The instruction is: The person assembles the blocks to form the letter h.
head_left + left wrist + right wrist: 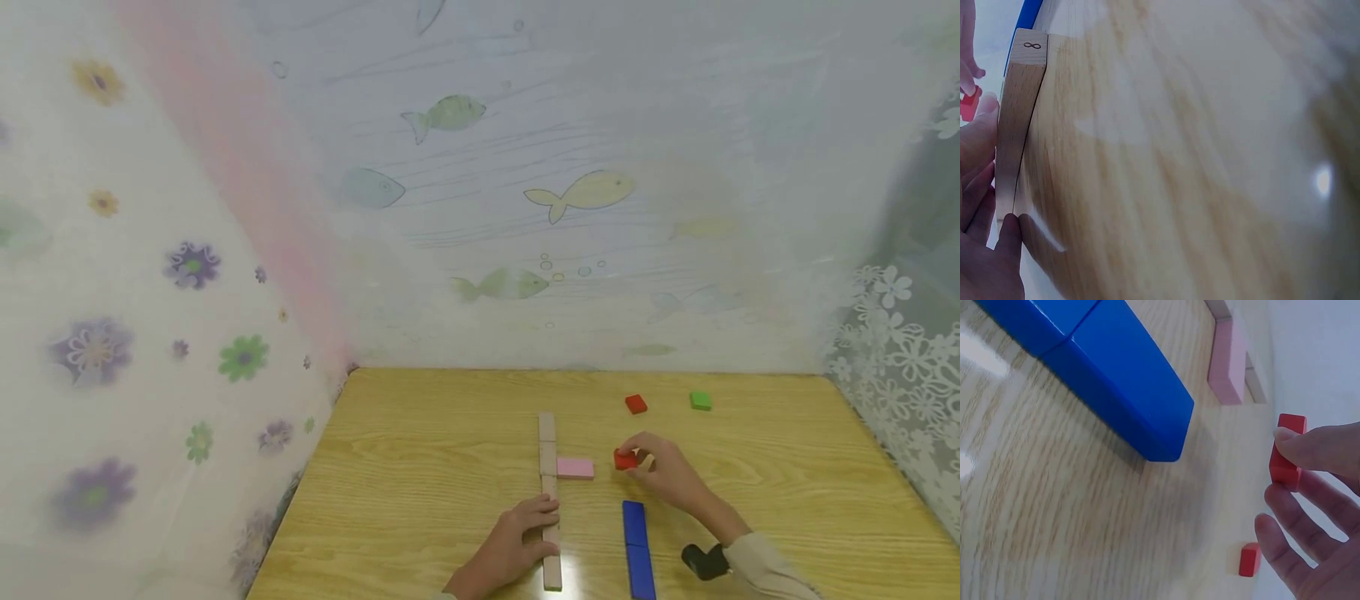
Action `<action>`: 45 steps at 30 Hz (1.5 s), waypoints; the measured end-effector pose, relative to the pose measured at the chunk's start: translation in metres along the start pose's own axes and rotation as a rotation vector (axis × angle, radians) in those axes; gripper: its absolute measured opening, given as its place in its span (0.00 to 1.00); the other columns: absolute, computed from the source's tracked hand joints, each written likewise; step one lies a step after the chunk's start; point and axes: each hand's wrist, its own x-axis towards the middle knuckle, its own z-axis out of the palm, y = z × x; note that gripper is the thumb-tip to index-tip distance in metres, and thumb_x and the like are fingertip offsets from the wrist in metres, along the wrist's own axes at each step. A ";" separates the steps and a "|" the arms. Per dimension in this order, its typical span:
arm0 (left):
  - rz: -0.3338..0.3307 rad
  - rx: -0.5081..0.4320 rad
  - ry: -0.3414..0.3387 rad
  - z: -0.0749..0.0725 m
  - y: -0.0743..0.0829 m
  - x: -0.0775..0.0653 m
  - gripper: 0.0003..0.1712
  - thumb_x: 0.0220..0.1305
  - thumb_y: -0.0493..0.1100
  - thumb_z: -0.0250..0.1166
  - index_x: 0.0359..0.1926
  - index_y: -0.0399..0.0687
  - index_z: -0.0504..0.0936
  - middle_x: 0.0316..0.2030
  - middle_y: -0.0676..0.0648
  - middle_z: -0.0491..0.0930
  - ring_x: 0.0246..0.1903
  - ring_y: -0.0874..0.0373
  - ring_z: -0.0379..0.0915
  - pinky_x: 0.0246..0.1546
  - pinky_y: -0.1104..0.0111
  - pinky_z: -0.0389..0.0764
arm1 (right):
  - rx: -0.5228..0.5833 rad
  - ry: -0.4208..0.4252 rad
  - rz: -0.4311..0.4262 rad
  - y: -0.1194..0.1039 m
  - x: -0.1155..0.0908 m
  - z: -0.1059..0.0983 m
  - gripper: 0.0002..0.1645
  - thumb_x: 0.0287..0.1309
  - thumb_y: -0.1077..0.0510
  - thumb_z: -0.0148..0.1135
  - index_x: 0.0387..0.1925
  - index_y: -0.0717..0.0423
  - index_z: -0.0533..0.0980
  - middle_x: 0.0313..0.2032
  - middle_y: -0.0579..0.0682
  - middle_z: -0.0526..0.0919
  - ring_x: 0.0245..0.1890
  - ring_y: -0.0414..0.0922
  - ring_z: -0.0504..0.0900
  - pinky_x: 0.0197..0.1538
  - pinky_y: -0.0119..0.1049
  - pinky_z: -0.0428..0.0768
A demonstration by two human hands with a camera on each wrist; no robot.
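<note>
A row of plain wooden blocks (547, 427) stretches away from the near side of the table. My left hand (513, 540) rests along its nearer part, fingertips on the wood. In the left wrist view, the end of a wooden block (1030, 47) bears a mark like an 8. My right hand (671, 477) pinches a small red block (1285, 464) between thumb and fingers. That block is just right of a pink block (575, 468), which lies crosswise against the wooden row. Two blue blocks (635, 525) form a line below the right hand.
Another red block (636, 404) and a green block (701, 401) lie toward the back of the wooden table (420, 417). Pale walls with fish and flower pictures stand behind and to the left. A black device (705, 563) is at the right wrist.
</note>
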 end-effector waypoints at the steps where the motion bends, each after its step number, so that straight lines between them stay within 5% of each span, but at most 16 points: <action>1: -0.003 -0.003 0.000 0.000 0.000 0.000 0.26 0.61 0.49 0.63 0.56 0.39 0.77 0.62 0.48 0.70 0.65 0.52 0.60 0.63 0.60 0.65 | 0.003 -0.002 -0.002 0.000 0.000 0.001 0.16 0.44 0.72 0.70 0.36 0.57 0.79 0.35 0.50 0.82 0.29 0.45 0.77 0.24 0.29 0.74; 20: 0.051 0.021 0.030 0.001 0.000 0.000 0.24 0.60 0.47 0.65 0.54 0.37 0.78 0.60 0.46 0.72 0.63 0.50 0.63 0.61 0.59 0.68 | 0.054 -0.045 0.034 0.007 0.004 0.029 0.14 0.44 0.73 0.69 0.35 0.60 0.79 0.35 0.53 0.82 0.31 0.45 0.78 0.30 0.32 0.79; 45: 0.056 0.027 0.022 0.001 -0.003 0.000 0.25 0.62 0.50 0.62 0.54 0.38 0.78 0.61 0.46 0.72 0.64 0.51 0.62 0.62 0.58 0.66 | -0.049 -0.133 0.090 0.011 0.010 0.041 0.14 0.46 0.70 0.70 0.37 0.56 0.78 0.36 0.47 0.79 0.31 0.42 0.73 0.33 0.32 0.75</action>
